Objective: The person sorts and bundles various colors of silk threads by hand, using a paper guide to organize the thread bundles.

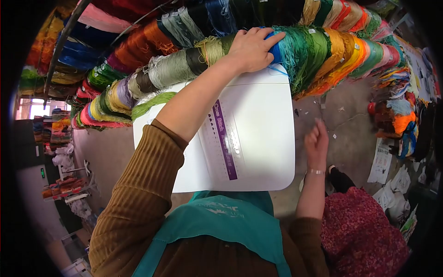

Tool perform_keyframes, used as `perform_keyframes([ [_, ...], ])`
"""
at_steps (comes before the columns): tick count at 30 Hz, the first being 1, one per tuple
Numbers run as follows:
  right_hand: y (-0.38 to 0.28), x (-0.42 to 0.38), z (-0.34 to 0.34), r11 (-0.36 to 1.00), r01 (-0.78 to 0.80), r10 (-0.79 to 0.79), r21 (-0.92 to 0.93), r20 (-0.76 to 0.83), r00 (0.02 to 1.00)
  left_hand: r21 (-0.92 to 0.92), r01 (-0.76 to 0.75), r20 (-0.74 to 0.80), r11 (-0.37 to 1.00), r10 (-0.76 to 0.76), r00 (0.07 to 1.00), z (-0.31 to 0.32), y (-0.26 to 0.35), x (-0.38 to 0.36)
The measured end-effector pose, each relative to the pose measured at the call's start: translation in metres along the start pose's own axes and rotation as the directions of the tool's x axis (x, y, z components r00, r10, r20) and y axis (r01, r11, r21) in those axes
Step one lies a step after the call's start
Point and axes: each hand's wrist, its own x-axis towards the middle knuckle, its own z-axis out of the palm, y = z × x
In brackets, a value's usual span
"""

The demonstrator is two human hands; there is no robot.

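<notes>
My left hand reaches up to a rack of hanging thread skeins. Its fingers are spread over the bar, resting on a bright blue skein and the olive one beside it. Beneath that arm lies a white board with rounded corners, bearing a purple printed strip. A light green skein lies across the board's upper left corner. My right hand is held in the air to the right of the board. Its fingers are loosely bent and somewhat apart, with nothing visible in them.
More rows of coloured skeins hang behind the front row. At right, a person in a dark red patterned garment stands close to my right arm. Orange and blue thread bundles and white plastic bags are at the far right.
</notes>
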Motion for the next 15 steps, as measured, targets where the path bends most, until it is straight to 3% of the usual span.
perform_keyframes([
  [3,0.007,0.028,0.093,0.931,0.256,-0.211,-0.259,0.191,0.959,-0.012,0.005,0.012,1.0,-0.005,1.0,-0.002,0.0,0.0],
  [7,0.028,0.066,0.139,0.576,0.6,-0.567,-0.556,0.256,0.783,-0.012,0.005,0.003,1.0,-0.005,1.0,0.0,0.0,0.0],
  [10,0.032,0.071,0.153,0.39,0.635,-0.645,-0.667,0.295,0.705,-0.013,0.006,-0.005,1.0,-0.006,1.0,0.0,-0.001,0.0],
  [15,0.036,0.069,0.166,0.265,0.592,-0.665,-0.761,0.301,0.684,-0.026,0.013,0.009,1.0,-0.012,1.0,-0.002,0.0,0.0],
])
